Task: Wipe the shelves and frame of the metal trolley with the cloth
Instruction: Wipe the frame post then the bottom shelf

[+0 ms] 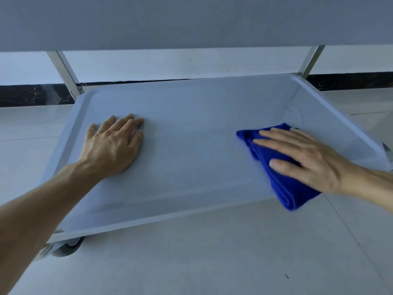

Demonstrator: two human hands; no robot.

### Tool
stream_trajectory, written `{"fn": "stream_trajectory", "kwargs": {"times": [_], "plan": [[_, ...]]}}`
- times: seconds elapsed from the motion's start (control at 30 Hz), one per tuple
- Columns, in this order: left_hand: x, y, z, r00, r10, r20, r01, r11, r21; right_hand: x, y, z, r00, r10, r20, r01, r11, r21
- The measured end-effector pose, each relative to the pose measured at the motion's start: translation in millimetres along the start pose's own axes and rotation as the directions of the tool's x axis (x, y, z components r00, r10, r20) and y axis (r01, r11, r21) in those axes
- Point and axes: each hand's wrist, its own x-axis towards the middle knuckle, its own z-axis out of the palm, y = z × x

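Head view: your right hand [308, 160] lies flat, fingers straight, pressing the folded blue microfibre cloth [278, 173] onto the lower shelf [191, 156] near its right front corner. Your left hand [114, 143] rests flat and released on the shelf's left side, steadying the trolley. Keep even palm pressure and overlap strokes into the raised rim. The shelf is smooth, matte metal; the square upright [63, 71] reflects light.

I see a smooth, dull metal shelf [191, 128], a soft fuzzy blue cloth [282, 184], and shiny floor tiles [212, 262].
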Motion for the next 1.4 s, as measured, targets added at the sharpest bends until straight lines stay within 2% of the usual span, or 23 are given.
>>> {"fn": "stream_trajectory", "kwargs": {"times": [0.1, 0.17, 0.2, 0.27, 0.33, 0.4, 0.43, 0.5, 0.57, 0.63, 0.7, 0.77, 0.8, 0.83, 0.87, 0.93, 0.97, 1.07, 1.13, 1.23, 1.3, 1.37, 1.4], "plan": [[14.1, 13.0, -14.0, 0.999, 0.03, -0.034, -0.027, 0.995, 0.092, 23.0, -0.6, 8.0, 0.954, 0.286, -0.095, -0.286, 0.958, 0.008], [25.3, 31.3, -17.1, 0.997, 0.061, -0.042, -0.058, 0.996, 0.075, 51.0, -24.2, 18.9, 0.874, 0.464, -0.146, -0.471, 0.882, -0.016], [29.0, 43.7, -14.9, 0.996, 0.078, -0.031, -0.077, 0.996, 0.039, 62.9, -41.7, 23.3, 0.856, 0.487, -0.175, -0.499, 0.866, -0.031], [30.4, 67.3, -4.4, 0.995, 0.102, 0.022, -0.102, 0.995, -0.022, 73.1, -74.3, 29.5, 0.905, 0.357, -0.233, -0.383, 0.92, -0.078], [25.3, 79.1, 11.2, 0.991, 0.118, 0.071, -0.117, 0.993, -0.021, 63.7, -87.3, 30.1, 0.98, 0.113, -0.163, -0.127, 0.989, -0.08], [19.7, 77.5, 21.3, 0.989, 0.125, 0.079, -0.125, 0.992, -0.004, 45.6, -76.7, 26.1, 0.993, -0.099, -0.057, 0.097, 0.994, -0.049], [18.6, 75.2, 23.7, 0.989, 0.128, 0.078, -0.128, 0.992, -0.003, 38.1, -63.9, 22.9, 0.987, -0.157, -0.019, 0.156, 0.987, -0.033], [17.8, 72.3, 26.0, 0.987, 0.14, 0.073, -0.14, 0.99, -0.004, 29.1, -32.7, 14.0, 0.986, -0.166, -0.028, 0.166, 0.986, -0.01], [17.7, 72.8, 27.2, 0.987, 0.145, 0.066, -0.145, 0.989, -0.002, 31.8, 0.7, 5.6, 0.99, -0.069, -0.124, 0.071, 0.997, 0.007], [17.5, 76.0, 26.8, 0.988, 0.137, 0.065, -0.137, 0.991, -0.004, 52.5, 29.6, 0.6, 0.965, 0.105, -0.242, -0.106, 0.994, 0.011], [17.3, 79.7, 26.2, 0.989, 0.135, 0.063, -0.135, 0.991, -0.005, 87.6, 39.8, 1.3, 0.873, 0.353, -0.338, -0.358, 0.932, 0.05], [17.3, 82.4, 25.1, 0.99, 0.136, 0.043, -0.134, 0.99, -0.032, 127.0, 29.0, 6.2, 0.764, 0.559, -0.322, -0.567, 0.82, 0.078], [17.7, 83.2, 24.6, 0.991, 0.131, 0.023, -0.129, 0.99, -0.061, 143.4, 18.5, 9.4, 0.745, 0.598, -0.296, -0.61, 0.79, 0.062], [17.7, 83.7, 24.4, 0.993, 0.119, 0.002, -0.119, 0.989, -0.094, 156.0, 5.3, 12.7, 0.766, 0.578, -0.283, -0.595, 0.803, 0.029], [17.4, 83.2, 24.2, 0.995, 0.1, -0.015, -0.101, 0.987, -0.128, 163.4, -9.3, 16.7, 0.823, 0.5, -0.271, -0.522, 0.853, -0.01], [16.4, 81.8, 23.5, 0.998, 0.052, -0.025, -0.056, 0.98, -0.19, 161.2, -36.9, 24.0, 0.949, 0.245, -0.2, -0.264, 0.962, -0.074], [15.8, 81.2, 23.2, 0.999, 0.035, -0.02, -0.038, 0.979, -0.199, 152.3, -45.4, 25.6, 0.982, 0.102, -0.157, -0.117, 0.989, -0.095], [12.9, 81.4, 24.3, 1.0, 0.023, 0.019, -0.021, 0.995, -0.099, 120.2, -39.6, 21.6, 0.969, -0.24, -0.055, 0.234, 0.968, -0.088], [12.1, 81.7, 23.9, 0.999, 0.013, 0.048, -0.012, 1.0, -0.02, 110.6, -17.0, 14.1, 0.959, -0.283, -0.036, 0.28, 0.958, -0.07], [12.9, 85.8, 22.4, 0.997, 0.02, 0.074, -0.023, 0.999, 0.036, 123.2, 27.2, 3.8, 0.982, -0.111, -0.154, 0.104, 0.993, -0.05], [13.1, 89.6, 23.5, 0.996, 0.042, 0.075, -0.046, 0.998, 0.051, 149.3, 49.6, -1.7, 0.967, 0.113, -0.227, -0.124, 0.992, -0.033], [13.6, 92.0, 25.8, 0.996, 0.06, 0.069, -0.063, 0.997, 0.043, 183.1, 53.4, -2.4, 0.881, 0.41, -0.236, -0.423, 0.906, -0.006], [13.9, 92.4, 26.9, 0.995, 0.065, 0.069, -0.068, 0.997, 0.038, 199.8, 47.8, -0.4, 0.826, 0.51, -0.241, -0.523, 0.852, 0.01]]}}
